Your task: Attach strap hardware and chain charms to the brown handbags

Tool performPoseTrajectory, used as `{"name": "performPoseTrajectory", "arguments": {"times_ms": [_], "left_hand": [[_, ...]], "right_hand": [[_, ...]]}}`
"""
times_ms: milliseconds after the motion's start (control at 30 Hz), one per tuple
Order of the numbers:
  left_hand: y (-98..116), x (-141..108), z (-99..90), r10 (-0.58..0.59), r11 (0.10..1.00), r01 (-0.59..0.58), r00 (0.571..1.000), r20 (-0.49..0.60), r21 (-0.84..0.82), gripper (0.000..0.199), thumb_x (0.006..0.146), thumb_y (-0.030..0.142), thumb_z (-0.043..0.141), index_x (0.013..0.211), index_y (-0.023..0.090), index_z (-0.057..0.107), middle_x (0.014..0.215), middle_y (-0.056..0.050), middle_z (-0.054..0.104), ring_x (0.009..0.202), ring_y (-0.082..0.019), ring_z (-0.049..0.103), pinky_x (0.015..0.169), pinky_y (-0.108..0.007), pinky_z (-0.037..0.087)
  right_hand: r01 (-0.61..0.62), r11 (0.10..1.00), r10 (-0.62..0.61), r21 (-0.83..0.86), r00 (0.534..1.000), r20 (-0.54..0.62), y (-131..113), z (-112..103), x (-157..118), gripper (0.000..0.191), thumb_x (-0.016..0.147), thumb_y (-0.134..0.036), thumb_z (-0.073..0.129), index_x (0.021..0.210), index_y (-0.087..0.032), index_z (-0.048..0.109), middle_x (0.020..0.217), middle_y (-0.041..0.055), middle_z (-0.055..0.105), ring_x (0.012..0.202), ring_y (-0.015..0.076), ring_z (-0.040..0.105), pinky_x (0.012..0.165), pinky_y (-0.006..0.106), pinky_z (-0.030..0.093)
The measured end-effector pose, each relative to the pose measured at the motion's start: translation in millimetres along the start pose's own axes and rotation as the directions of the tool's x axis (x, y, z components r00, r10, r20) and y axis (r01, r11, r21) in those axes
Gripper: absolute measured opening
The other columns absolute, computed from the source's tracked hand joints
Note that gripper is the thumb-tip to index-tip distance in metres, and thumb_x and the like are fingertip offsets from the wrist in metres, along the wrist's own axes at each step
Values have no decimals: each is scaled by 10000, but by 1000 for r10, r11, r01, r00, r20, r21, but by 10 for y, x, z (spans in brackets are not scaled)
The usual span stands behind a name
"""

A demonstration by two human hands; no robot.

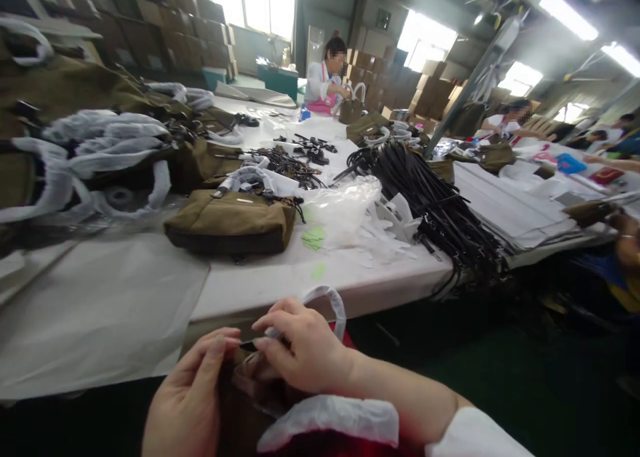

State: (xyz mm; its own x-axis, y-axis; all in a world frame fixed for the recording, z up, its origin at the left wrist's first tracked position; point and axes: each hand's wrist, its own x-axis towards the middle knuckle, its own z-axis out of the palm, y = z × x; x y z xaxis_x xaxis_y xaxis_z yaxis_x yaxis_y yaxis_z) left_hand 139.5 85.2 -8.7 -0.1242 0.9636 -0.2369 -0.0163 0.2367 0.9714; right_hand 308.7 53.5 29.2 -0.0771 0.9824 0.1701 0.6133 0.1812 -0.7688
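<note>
Low in front of me is an olive-brown handbag [240, 410], its top open and its dark lining partly showing. White wrapping covers its two handles; the near handle [333, 420] arches below my right wrist and the far handle [337, 307] rises behind that hand. My left hand [187, 394] pinches the bag's upper edge between thumb and fingers. Across the opening, my right hand [305, 344] curls its fingers at the rim beside the far handle. What lies between the right fingertips is mostly hidden. Both hands are close together.
On the white table [320, 290] stands a finished-looking olive handbag [233, 220]. More bags with wrapped handles [110, 144] pile up at left. Black straps [425, 190], clear plastic [350, 210] and white sheets [510, 200] lie rightward. A co-worker [325, 80] handles a bag across the table.
</note>
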Motion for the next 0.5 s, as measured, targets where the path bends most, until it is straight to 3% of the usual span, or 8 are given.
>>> {"name": "performPoseTrajectory", "arguments": {"times_ms": [67, 167, 233, 300, 400, 500], "left_hand": [[49, 7, 10, -87, 994, 86, 996, -18, -73, 485, 601, 611, 796, 837, 191, 742, 910, -42, 750, 848, -205, 689, 653, -212, 569], [63, 27, -5, -114, 983, 106, 992, -44, -152, 521, 544, 597, 837, 838, 178, 739, 901, -52, 742, 826, -195, 673, 665, -219, 555], [49, 37, -17, -116, 977, 110, 993, -21, -183, 523, 558, 589, 841, 852, 168, 738, 871, -58, 735, 788, -182, 658, 657, -220, 542], [32, 41, -20, -111, 975, 113, 994, 26, -191, 510, 602, 582, 828, 883, 167, 735, 839, -56, 724, 733, -168, 636, 626, -225, 525], [25, 44, -3, -55, 984, 66, 996, 69, -168, 472, 659, 569, 802, 891, 163, 732, 838, -62, 711, 696, -164, 612, 593, -236, 501], [56, 51, 39, 10, 992, -4, 999, 51, -126, 440, 687, 566, 783, 858, 163, 739, 814, -60, 694, 724, -174, 607, 626, -244, 498]], "right_hand": [[34, 984, -43, 174, 998, 49, -16, 55, 16, 201, 883, -276, 624, 1006, -184, 753, 1009, 71, 671, 912, 166, 649, 841, 256, 496], [-12, 908, -20, 418, 997, 71, -22, 135, 35, 123, 828, -228, 662, 823, -172, 771, 892, 52, 676, 833, 150, 642, 775, 240, 494], [-96, 799, 40, 594, 993, 108, -6, 175, 46, 145, 821, -266, 676, 772, -155, 755, 828, 49, 680, 776, 144, 633, 725, 240, 487], [-224, 623, 69, 750, 970, 233, 24, 203, 53, 245, 841, -367, 670, 777, -139, 733, 733, 40, 675, 642, 116, 595, 610, 219, 451], [-372, 415, 58, 830, 922, 384, 80, 231, 52, 375, 833, -495, 676, 797, -122, 700, 561, -2, 606, 439, 56, 436, 468, 183, 324], [-383, 361, 71, 851, 920, 384, 143, 252, 41, 422, 800, -543, 706, 766, -123, 670, 479, -40, 530, 383, 29, 316, 439, 174, 267]]}}
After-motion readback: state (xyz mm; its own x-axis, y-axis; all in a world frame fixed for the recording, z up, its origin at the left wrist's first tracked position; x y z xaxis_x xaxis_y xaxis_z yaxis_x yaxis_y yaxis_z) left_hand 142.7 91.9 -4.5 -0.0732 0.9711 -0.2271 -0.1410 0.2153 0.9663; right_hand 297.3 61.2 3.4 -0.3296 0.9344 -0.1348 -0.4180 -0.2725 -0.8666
